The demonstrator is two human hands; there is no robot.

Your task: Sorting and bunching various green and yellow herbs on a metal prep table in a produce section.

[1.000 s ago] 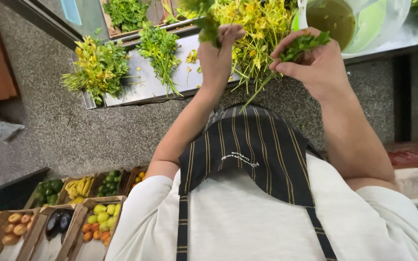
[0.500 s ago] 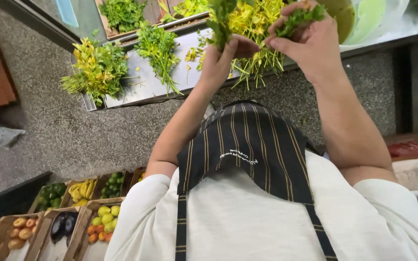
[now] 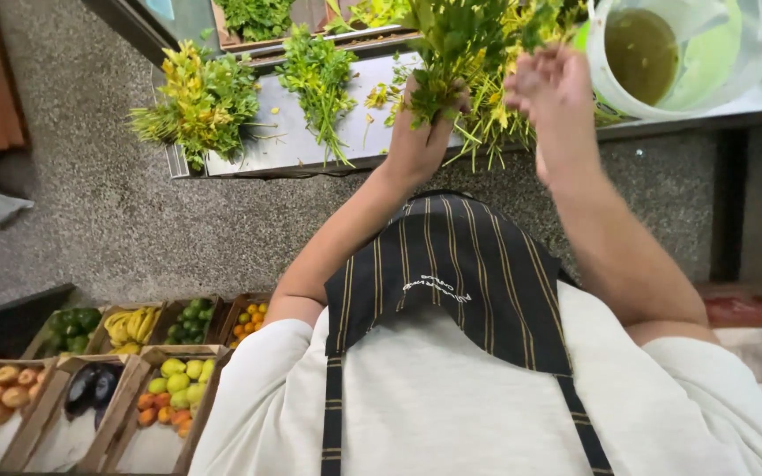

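Left hand (image 3: 418,139) clamped round the stems of a leafy bunch (image 3: 451,40), held upright over the metal counter (image 3: 257,154), apparently for sorting. Right hand (image 3: 550,97) beside it, fingers spread, holding nothing, near the plastic tub (image 3: 756,66) of murky liquid.

Two hands (image 3: 416,145), three herb bunches (image 3: 200,106) on the counter, one bucket (image 3: 751,53).

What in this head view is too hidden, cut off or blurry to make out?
- Right hand: motion-blurred, so its grip cannot be told.
- Left hand: closed on the herb bunch; the bunch's top is cut off by the upper edge.
- Plastic jug of murky liquid: top and right side cut off by the edge.
- Produce crates: the lower-left edge cuts them off.
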